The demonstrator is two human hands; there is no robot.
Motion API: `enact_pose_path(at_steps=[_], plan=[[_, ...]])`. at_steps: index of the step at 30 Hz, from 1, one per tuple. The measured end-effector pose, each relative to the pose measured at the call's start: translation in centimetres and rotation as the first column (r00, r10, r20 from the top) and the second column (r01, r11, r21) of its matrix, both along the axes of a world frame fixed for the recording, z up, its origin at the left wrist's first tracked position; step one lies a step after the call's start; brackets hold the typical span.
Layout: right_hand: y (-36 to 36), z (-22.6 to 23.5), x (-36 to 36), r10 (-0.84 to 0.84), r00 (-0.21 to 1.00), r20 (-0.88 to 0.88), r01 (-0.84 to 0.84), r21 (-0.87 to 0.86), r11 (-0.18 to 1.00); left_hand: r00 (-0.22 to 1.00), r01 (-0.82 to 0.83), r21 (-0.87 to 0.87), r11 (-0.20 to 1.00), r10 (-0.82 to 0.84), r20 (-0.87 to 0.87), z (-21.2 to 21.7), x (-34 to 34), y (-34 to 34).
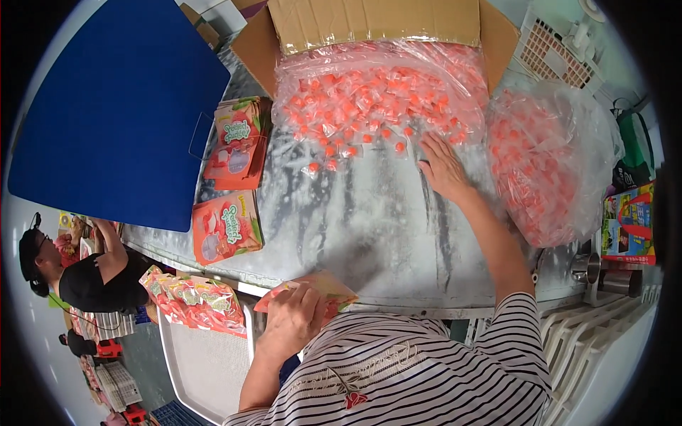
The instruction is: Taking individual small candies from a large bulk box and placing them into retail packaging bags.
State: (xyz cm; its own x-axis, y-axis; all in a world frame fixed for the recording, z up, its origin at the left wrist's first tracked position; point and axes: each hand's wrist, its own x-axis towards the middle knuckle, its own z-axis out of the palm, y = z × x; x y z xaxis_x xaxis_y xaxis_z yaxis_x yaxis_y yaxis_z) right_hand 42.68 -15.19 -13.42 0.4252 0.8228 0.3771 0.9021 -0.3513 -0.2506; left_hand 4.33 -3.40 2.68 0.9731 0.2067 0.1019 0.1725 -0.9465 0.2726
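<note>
My left hand (293, 316) is closed around a red printed pouch (332, 290) at the near edge of the table. Whether the pouch's mouth is open cannot be seen. My right hand (443, 169) reaches forward over the metal table top (341, 227), palm down, fingers stretched out and thumb apart. Its fingertips are at the near edge of a heap of small, clear-wrapped, orange-red candies (369, 106). The heap spills from a clear plastic bag (458, 67) in an opened cardboard box (376, 20). Several single candies lie loose just left of my right hand.
Flat pouches (234, 153) lie stacked on the left, with another pile (227, 228) nearer me. Right stands a big clear bag of candies (534, 163). Filled pouches (199, 302) lie in a white tray (202, 366) below left. A blue panel (121, 106) and another person (99, 277) are further left.
</note>
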Motion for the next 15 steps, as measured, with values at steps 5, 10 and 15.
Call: enact_pose_path(at_steps=[5,10,15], plan=[[-0.4,0.4,-3.4,0.018,0.996,-0.084,-0.016,0.019,1.000,0.998,-0.045,-0.110,0.993,0.049,0.036,-0.5,0.5,-0.3],[1.0,1.4,-9.3,0.158,0.955,-0.253,-0.137,0.100,0.986,0.998,-0.041,-0.125,0.991,0.047,0.047,-1.0,0.5,-0.1],[4.7,1.4,-6.1,0.103,0.953,-0.283,-0.030,0.252,0.967,0.997,-0.064,-0.122,0.990,0.068,0.026,-0.6,0.1,-0.1]])
